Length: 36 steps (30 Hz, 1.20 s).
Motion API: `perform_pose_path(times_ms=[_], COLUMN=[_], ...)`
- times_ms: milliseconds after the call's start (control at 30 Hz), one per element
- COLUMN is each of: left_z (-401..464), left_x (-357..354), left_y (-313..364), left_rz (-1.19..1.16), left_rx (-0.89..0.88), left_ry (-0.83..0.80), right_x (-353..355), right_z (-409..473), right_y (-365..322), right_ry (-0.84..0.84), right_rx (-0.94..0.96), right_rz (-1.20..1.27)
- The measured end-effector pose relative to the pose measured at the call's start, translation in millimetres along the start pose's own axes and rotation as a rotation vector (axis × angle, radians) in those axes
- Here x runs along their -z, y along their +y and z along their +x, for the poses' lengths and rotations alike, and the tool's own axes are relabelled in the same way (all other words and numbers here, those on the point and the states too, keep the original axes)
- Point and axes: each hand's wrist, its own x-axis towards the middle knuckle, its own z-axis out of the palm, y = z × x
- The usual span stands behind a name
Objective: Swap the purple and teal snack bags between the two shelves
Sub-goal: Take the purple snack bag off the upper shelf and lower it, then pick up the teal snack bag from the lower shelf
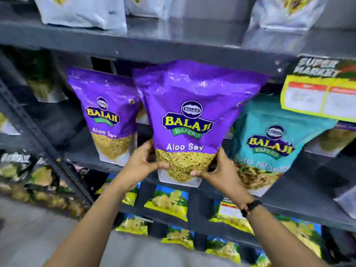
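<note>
Both my hands clasp the purple bag point(185, 120) by its lower corners — left hand point(143, 162) on one side, right hand point(219, 170) on the other, thumbs across the clear window. Held low like this, the tall pouch stays upright and faces out. It sits at the front edge of the middle shelf point(289, 195), between a second purple bag point(107, 114) and the teal bag point(269, 149) — whether lifted clear, I cannot tell.
</note>
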Motion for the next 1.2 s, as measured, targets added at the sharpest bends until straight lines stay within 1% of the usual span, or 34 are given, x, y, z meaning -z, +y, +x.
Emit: perform_pose_path(times_ms=[233,400,533,567,633,700,733,767,800,833,900,933,967,1000,1033,1100,1133,1200], left_z=[41,49,45,43,34,21,15,12,9,9,12,16,20,24,30,42,46,53], left_x=[-12,-20,-22,-23,-29,-40,-48,-58,-69,-82,-109,-124,-137,-150,-160,-173,-176,-181], left_y=[-40,-48,-46,-47,-50,-44,-39,-34,-28,-21,-11,-10,-11,-12,-14,-19,-22,-25], left_rz=[0.031,0.011,-0.011,-0.016,0.046,0.201,0.29,0.361,0.412,0.441,0.445,0.428,0.397,0.346,0.297,0.256,0.244,0.197], left_rx=[0.053,0.102,0.129,0.119,0.034,-0.139,-0.253,-0.364,-0.444,-0.491,-0.508,-0.476,-0.403,-0.299,-0.189,-0.022,0.026,0.07], left_ry=[0.002,-0.008,0.01,0.055,0.238,0.44,0.505,0.536,0.527,0.478,0.28,0.17,0.077,0.012,-0.022,-0.074,-0.117,-0.2], right_x=[-19,-28,-33,-33,-29,-18,-10,1,13,28,56,70,81,91,100,114,118,123], right_z=[34,41,38,33,19,-2,-12,-22,-29,-36,-43,-45,-44,-42,-38,-30,-25,-21], right_y=[34,45,49,48,45,41,41,41,44,48,60,66,74,84,91,104,106,109], right_ry=[0.032,0.034,0.073,0.09,0.125,0.155,0.189,0.246,0.328,0.419,0.586,0.641,0.659,0.641,0.575,0.332,0.202,-0.022], right_rx=[-0.026,-0.058,-0.074,-0.061,-0.013,0.071,0.126,0.178,0.217,0.231,0.181,0.136,0.086,0.033,-0.02,-0.098,-0.125,-0.157], right_rz=[0.063,0.078,0.095,0.103,0.086,0.043,0.007,-0.045,-0.098,-0.13,-0.11,-0.079,-0.049,-0.029,0.002,0.172,0.261,0.357])
